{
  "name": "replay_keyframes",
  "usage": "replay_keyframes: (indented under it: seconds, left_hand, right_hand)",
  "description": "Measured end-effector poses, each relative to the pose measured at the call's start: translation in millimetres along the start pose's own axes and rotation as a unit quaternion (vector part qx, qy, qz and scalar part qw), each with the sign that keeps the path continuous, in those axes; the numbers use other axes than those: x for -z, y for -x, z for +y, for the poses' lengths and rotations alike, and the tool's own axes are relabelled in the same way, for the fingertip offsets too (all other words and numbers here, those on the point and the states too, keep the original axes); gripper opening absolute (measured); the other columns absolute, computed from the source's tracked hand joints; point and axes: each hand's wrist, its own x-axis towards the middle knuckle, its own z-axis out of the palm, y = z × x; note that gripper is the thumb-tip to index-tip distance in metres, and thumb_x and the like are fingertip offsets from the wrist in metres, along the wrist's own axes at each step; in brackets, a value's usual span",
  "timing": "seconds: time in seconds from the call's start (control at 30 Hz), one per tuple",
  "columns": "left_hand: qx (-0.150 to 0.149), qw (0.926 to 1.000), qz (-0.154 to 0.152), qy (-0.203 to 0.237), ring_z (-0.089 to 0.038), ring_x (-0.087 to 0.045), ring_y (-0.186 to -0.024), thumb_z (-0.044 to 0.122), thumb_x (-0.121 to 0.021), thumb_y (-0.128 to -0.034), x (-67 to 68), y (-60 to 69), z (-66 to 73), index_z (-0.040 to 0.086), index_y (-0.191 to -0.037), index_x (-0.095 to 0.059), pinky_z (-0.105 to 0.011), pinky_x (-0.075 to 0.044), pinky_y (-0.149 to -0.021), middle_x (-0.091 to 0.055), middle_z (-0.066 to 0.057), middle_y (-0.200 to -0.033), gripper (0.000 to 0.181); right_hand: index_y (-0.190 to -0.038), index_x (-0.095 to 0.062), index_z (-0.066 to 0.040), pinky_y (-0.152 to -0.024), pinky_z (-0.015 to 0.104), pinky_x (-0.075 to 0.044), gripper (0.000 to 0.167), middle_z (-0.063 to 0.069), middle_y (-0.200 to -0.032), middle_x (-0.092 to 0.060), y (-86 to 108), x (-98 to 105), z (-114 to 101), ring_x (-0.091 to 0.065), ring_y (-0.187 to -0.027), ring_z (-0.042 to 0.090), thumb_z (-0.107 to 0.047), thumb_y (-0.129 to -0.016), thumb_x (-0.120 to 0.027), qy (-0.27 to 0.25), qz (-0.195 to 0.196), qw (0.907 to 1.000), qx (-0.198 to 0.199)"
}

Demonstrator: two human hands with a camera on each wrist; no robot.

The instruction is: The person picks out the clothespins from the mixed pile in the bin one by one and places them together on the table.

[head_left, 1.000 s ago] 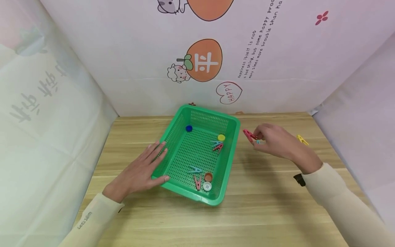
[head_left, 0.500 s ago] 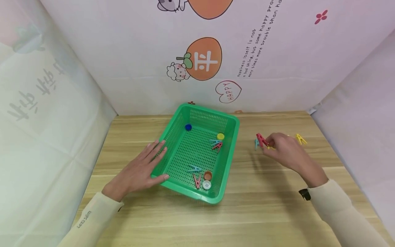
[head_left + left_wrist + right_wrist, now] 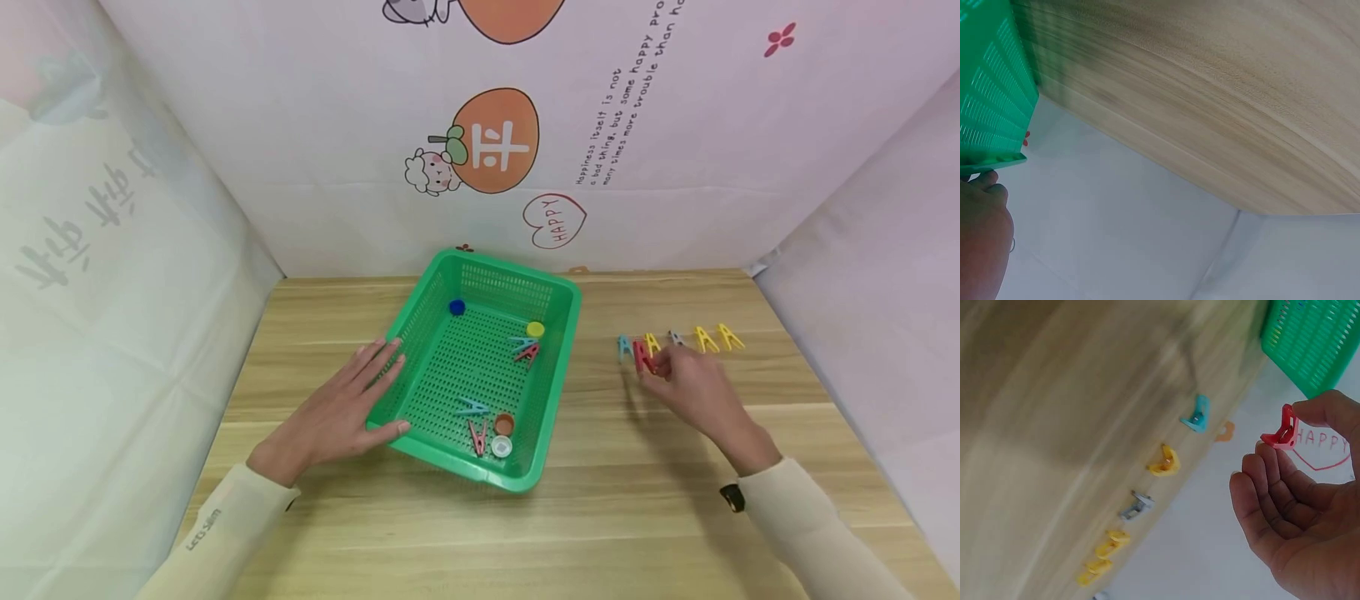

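Note:
My right hand (image 3: 693,387) pinches a red clothespin (image 3: 1285,430) between thumb and fingertips, above the table to the right of the basket. Behind it stands a row of clothespins: a blue one (image 3: 625,347), a yellow one (image 3: 1165,462), a grey one (image 3: 1137,505) and two more yellow ones at the right end. My left hand (image 3: 330,421) rests on the left rim of the green basket (image 3: 567,367), its fingers straight and spread. In the left wrist view, part of that hand touches the basket's edge.
Inside the basket lie blue clothespins (image 3: 472,407), red clothespins (image 3: 477,438), and a blue cap (image 3: 457,307), a yellow cap (image 3: 535,330), a brown cap (image 3: 504,424) and a white cap (image 3: 502,447). Printed cloth (image 3: 337,150) walls the wooden table (image 3: 600,533) behind and at both sides.
My right hand has moved right, away from the basket, then slightly lower, still pinching the red clothespin. More of the clothespin row now shows. The left hand stays on the rim.

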Motion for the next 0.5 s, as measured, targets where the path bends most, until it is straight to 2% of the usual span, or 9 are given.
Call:
replay_keyframes:
  seconds: [0.1,0.23,0.5]
  left_hand:
    - [0.007,0.9999,-0.01,0.0,-0.036,-0.009,-0.172,0.063,-0.062,-0.1032,1.2,-0.6,0.3,0.006,-0.173,-0.025,-0.045,-0.007,-0.141,-0.009,-0.01,-0.185,0.098]
    - [0.013,0.9998,-0.016,0.005,-0.035,-0.007,-0.172,0.064,-0.062,-0.1027,2.1,-0.9,0.8,0.006,-0.173,-0.025,-0.049,-0.011,-0.14,-0.007,-0.009,-0.186,0.098]
    - [0.005,1.0,-0.002,0.007,-0.038,-0.012,-0.171,0.063,-0.06,-0.1037,-0.1,-0.4,0.8,0.005,-0.173,-0.027,-0.055,-0.018,-0.138,-0.011,-0.011,-0.185,0.096]
  right_hand:
    - [-0.101,-0.076,0.007,-0.06,0.037,-0.057,0.03,0.017,-0.089,-0.076,1.5,-6.4,2.4,-0.067,-0.072,0.022,-0.021,-0.094,-0.078,-0.005,0.002,1.0,-0.002]
    - [-0.102,-0.074,0.006,-0.058,0.031,-0.049,0.029,0.013,-0.086,-0.072,2.2,-14.6,7.8,-0.059,-0.069,0.019,-0.022,-0.096,-0.076,-0.016,-0.02,0.9994,-0.023]
    - [-0.1,-0.074,0.005,-0.061,0.033,-0.054,0.028,0.014,-0.088,-0.074,3.3,-28.9,19.7,-0.063,-0.072,0.02,-0.023,-0.096,-0.076,-0.019,-0.049,0.9975,-0.048]
